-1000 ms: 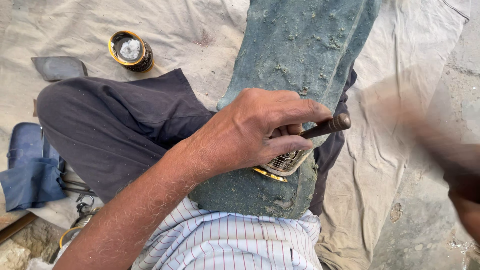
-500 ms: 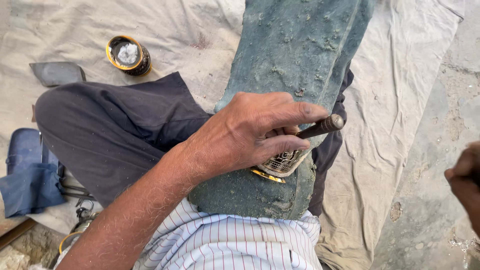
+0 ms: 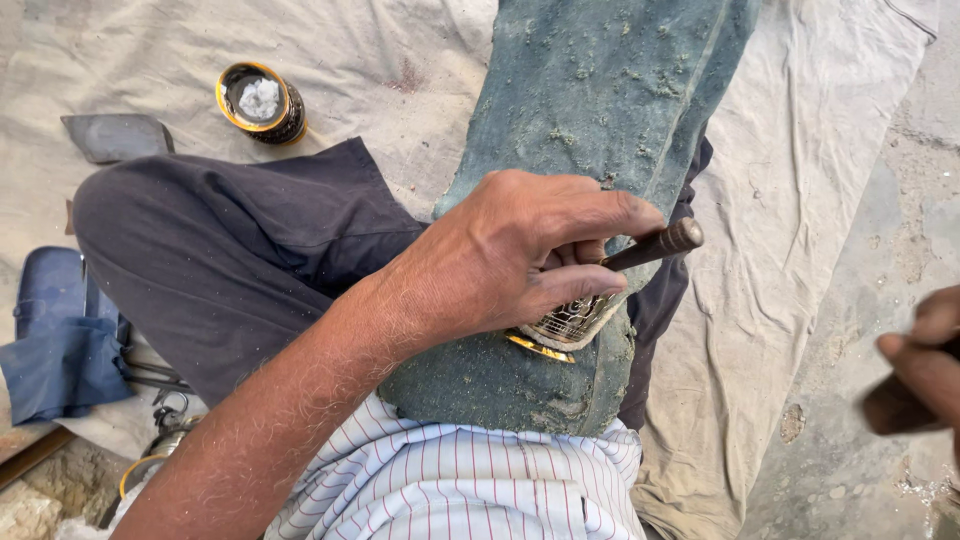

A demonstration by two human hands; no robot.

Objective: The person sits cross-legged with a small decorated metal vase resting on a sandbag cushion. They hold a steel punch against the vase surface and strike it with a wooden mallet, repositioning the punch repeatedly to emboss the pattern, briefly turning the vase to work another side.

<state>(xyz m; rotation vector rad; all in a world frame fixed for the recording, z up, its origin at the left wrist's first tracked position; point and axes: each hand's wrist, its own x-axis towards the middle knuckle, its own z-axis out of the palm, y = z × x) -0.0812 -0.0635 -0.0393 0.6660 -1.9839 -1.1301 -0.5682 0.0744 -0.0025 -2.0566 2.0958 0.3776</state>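
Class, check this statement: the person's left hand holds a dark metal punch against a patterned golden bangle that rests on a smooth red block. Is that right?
Not quite. The block is rough and dull green, not smooth and red, as the head view shows. The rest holds: the left hand holds a dark metal punch against a patterned golden bangle resting on that block.

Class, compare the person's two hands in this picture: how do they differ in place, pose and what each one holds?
The left hand lies mid-picture on the green block, fully seen; the right hand sits at the right edge, partly cut off and blurred. The left hand pinches a thin dark punch against a patterned gold piece; the right hand grips a thicker dark handle. Both are closed on a tool.
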